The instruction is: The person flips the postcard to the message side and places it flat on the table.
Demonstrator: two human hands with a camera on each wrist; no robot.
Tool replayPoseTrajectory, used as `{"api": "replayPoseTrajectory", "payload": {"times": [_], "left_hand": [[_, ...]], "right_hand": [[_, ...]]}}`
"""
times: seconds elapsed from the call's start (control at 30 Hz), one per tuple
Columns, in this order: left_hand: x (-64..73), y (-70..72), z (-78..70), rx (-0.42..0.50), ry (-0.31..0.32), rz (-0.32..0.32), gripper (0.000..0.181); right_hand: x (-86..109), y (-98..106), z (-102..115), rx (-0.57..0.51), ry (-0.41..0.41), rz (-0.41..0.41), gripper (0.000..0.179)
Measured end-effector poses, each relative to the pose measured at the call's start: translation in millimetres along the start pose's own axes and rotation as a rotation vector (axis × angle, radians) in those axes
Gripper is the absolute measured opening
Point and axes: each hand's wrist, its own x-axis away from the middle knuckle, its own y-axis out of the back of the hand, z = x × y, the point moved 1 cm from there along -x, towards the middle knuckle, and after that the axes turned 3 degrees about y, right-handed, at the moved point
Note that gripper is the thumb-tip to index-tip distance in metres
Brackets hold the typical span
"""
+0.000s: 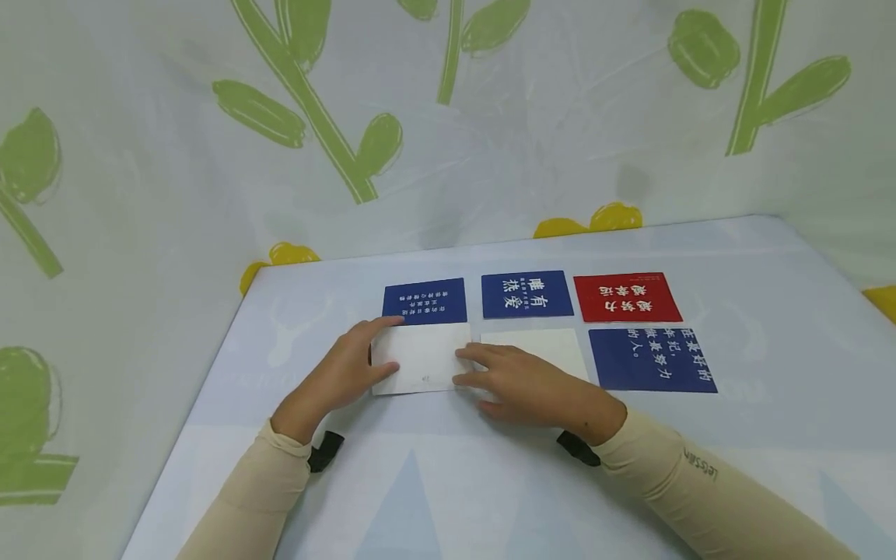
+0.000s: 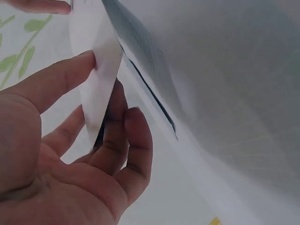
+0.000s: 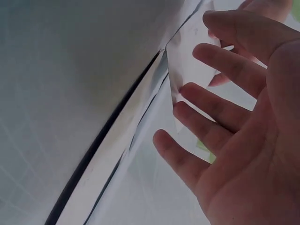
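The left hand (image 1: pixel 346 365) pinches a white card (image 1: pixel 423 358) by its left end, thumb on the pale face and fingers tucked beneath. The right hand (image 1: pixel 528 385) grips nothing; its fingers lie loosely extended, a couple of tips resting against the card's right edge.

From where I stand, the card looks very light and fairly stiff, yet thin enough to bend or crease if squeezed. Its smooth face would probably slide easily on the cloth. The short ends seem the best places to take hold, lightly, with a fingertip under the rim.

It is a plain oblong, white on top, with a small mark near the edge closest to the person; the left wrist view catches a dark sliver on its underside. It sits at the near left of the group, just in front of a blue card (image 1: pixel 425 299) with white lettering; whether the two overlap, I can't tell.

Partly behind the right hand lies a second white card (image 1: pixel 546 346). Past that are another lettered blue card (image 1: pixel 651 365), a red card (image 1: pixel 626 299) and a third blue card (image 1: pixel 493 299), all on the pale tablecloth (image 1: pixel 448 443), with a leaf-patterned sheet (image 1: pixel 525 148) beyond.
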Motion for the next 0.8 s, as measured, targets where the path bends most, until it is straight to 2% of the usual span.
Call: {"api": "replayPoseTrajectory", "payload": {"times": [0.27,0.53,0.8], "left_hand": [[0.0,-4.5,-2.0,-0.002,0.044,-0.007,0.068],[1.0,-7.1,-2.8,-0.051,0.007,0.012,0.061],[2.3,-7.5,-3.5,-0.12,-0.079,-0.013,0.058]], "right_hand": [[1.3,-6.6,-0.2,-0.024,-0.021,0.06,0.045],[1.6,-8.5,1.3,-0.044,-0.054,0.102,0.046],[1.0,-6.5,1.7,-0.041,-0.059,0.129,0.051]]}}
